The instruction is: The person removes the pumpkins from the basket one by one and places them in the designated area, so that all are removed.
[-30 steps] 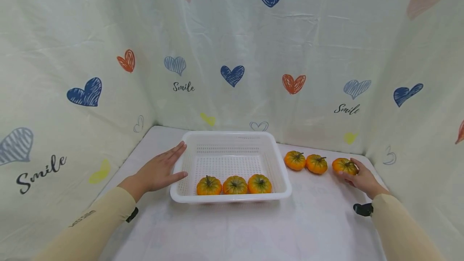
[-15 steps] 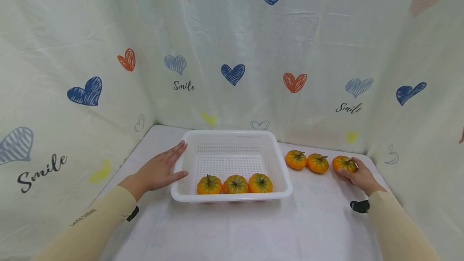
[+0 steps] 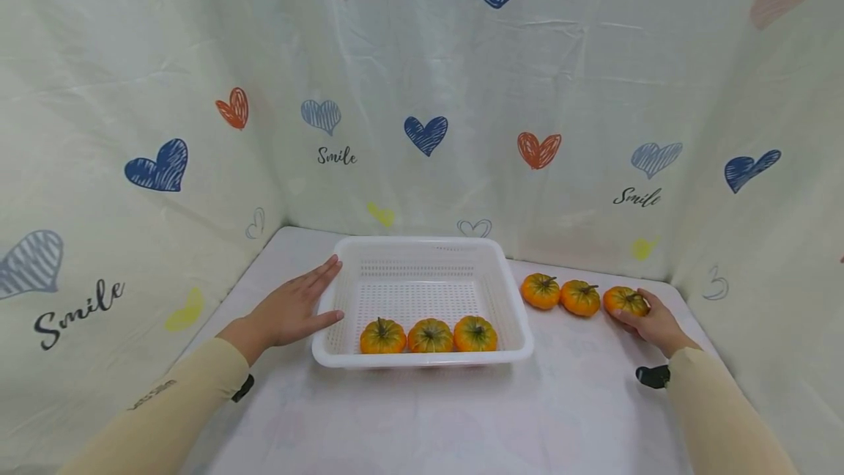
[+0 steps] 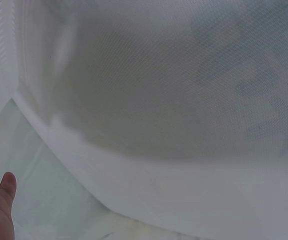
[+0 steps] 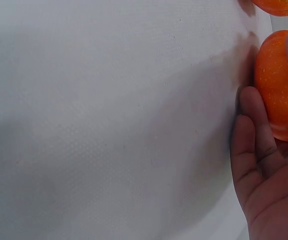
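A white plastic basket (image 3: 422,361) stands mid-table with three small orange pumpkins in a row along its near side, the middle pumpkin (image 3: 431,336) among them. My left hand (image 3: 286,315) rests at the basket's left rim, fingers straight and thumb apart. At the right, my right hand (image 3: 653,322) holds a small pumpkin (image 3: 623,300) on the table between thumb and fingers. The right wrist view shows the thumb on this orange pumpkin (image 5: 279,90) and fingers along its side. Left of it sit two more, a near pumpkin (image 3: 580,298) and a farther pumpkin (image 3: 541,291).
A white cloth covers the table (image 3: 461,424). Behind it and at both sides hangs a pale curtain (image 3: 369,57) printed with hearts and "Smile". The loose pumpkins lie between the basket's right side and the table's right edge.
The pumpkin in my right hand has slid slightly left, closer to the two beside it. My left hand and the basket have stayed in place. The head view has shifted a little.
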Demonstrator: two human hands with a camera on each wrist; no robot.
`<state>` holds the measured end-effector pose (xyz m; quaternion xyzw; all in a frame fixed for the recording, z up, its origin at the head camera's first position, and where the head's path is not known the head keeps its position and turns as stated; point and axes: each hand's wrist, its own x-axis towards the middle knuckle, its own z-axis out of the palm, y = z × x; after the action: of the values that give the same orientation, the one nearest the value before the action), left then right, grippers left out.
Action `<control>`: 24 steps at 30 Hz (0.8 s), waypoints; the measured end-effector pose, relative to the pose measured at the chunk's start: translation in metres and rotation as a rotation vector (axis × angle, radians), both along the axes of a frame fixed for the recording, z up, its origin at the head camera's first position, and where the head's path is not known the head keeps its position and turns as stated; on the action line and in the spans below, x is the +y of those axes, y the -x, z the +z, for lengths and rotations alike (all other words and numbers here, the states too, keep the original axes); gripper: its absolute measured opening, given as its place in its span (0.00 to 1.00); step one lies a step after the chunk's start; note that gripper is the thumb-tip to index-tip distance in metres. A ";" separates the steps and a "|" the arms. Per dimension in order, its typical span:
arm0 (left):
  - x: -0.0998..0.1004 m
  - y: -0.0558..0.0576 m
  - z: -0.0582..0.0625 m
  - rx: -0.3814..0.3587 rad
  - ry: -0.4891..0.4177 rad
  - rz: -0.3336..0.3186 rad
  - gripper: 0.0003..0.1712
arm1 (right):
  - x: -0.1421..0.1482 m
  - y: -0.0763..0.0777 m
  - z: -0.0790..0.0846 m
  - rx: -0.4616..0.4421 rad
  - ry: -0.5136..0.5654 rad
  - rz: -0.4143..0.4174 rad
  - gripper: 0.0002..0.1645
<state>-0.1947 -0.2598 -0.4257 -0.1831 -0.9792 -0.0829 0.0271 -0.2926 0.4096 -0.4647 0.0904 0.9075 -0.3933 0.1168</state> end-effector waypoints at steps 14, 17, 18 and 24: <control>-0.001 -0.001 -0.001 0.026 -0.013 -0.018 0.52 | -0.003 0.003 0.000 -0.035 0.031 0.011 0.69; -0.001 -0.001 -0.002 0.032 -0.014 -0.017 0.52 | -0.004 0.004 0.000 -0.041 0.038 0.013 0.70; 0.000 -0.002 -0.001 0.036 -0.020 -0.019 0.52 | -0.004 0.004 0.000 -0.043 0.040 0.008 0.70; 0.000 -0.001 -0.001 0.020 -0.018 -0.011 0.52 | -0.004 0.004 -0.002 -0.039 0.034 -0.003 0.70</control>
<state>-0.1939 -0.2598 -0.4269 -0.1889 -0.9771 -0.0901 0.0379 -0.2971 0.4053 -0.4671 0.0976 0.8981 -0.4070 0.1354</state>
